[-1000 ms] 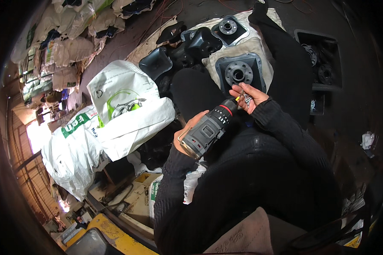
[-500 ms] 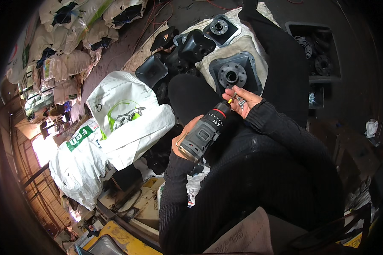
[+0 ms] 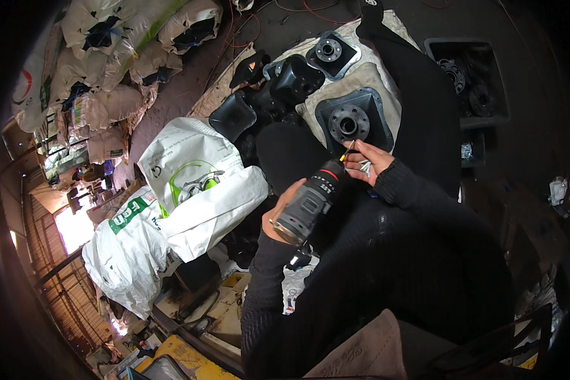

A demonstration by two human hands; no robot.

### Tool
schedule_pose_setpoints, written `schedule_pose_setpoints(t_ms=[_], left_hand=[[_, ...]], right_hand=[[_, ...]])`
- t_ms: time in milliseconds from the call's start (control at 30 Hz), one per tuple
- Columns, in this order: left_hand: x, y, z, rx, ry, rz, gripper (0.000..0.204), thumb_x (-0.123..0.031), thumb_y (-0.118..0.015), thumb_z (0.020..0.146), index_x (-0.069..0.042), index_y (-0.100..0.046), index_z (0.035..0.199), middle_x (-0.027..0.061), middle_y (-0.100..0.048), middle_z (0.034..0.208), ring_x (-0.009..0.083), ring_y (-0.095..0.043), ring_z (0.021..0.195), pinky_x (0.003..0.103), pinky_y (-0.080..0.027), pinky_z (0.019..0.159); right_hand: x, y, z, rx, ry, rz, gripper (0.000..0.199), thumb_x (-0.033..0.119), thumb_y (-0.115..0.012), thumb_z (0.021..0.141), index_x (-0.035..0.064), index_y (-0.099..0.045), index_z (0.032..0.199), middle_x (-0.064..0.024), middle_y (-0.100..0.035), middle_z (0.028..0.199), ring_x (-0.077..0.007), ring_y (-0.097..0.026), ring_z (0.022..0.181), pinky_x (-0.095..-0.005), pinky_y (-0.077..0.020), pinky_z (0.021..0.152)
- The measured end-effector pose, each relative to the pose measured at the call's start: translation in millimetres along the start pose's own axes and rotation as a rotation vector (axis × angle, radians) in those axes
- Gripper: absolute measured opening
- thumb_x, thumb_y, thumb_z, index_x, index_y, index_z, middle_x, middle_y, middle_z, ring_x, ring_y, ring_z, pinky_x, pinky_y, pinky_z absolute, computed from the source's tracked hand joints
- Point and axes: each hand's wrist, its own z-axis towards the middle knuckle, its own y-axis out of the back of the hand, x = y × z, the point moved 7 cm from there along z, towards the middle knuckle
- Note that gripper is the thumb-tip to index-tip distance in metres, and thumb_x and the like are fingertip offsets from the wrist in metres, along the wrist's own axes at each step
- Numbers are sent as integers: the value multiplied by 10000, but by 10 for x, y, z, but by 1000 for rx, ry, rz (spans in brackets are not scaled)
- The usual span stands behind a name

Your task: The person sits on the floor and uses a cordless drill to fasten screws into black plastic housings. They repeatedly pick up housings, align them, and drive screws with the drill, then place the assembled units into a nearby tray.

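Observation:
My left hand (image 3: 278, 214) is wrapped round a grey and black cordless drill (image 3: 308, 204) with a red ring near its chuck. The drill points up and to the right, with a yellow bit (image 3: 342, 156) at its tip. My right hand (image 3: 372, 161) is closed on several small screws (image 3: 365, 166), its fingertips pinching at the bit's end. Just beyond the fingers lies a black square housing with a round flange (image 3: 350, 121), a ring of holes around its central hub. The housing rests on a pale cloth pad (image 3: 310, 109).
Several black housings (image 3: 296, 79) are piled left of the pad, and another flanged one (image 3: 329, 50) lies farther back. A white sack (image 3: 193, 152) stands at my left. On the right are a dark bin (image 3: 501, 95) of round parts and a small box of screws (image 3: 467, 151).
The view has shifted slightly, so most things sit a little lower and to the right. Both hands stay together at the drill's tip, with the right fingertips now pinched at the bit.

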Motion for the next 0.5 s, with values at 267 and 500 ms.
schedule_pose_setpoints(t_ms=[267, 500], left_hand=[[280, 182, 507, -23, 51, 267, 417, -201, -636, 771, -63, -519, 1147, 91, -615, 1038, 233, -623, 924, 313, -495, 801], [372, 165, 854, 89, 121, 86, 479, -188, -645, 768, -64, -489, 1203, 87, -606, 1090, 211, -607, 985, 285, -471, 854]], right_hand=[[441, 741, 272, -483, 353, -258, 309, 274, -637, 837, 51, -563, 1036, 58, -474, 635, -17, -341, 433, -192, -306, 387], [489, 762, 528, -587, 311, -559, 405, 343, -737, 737, 20, -584, 927, 11, -538, 676, -56, -459, 505, -195, -363, 434]])
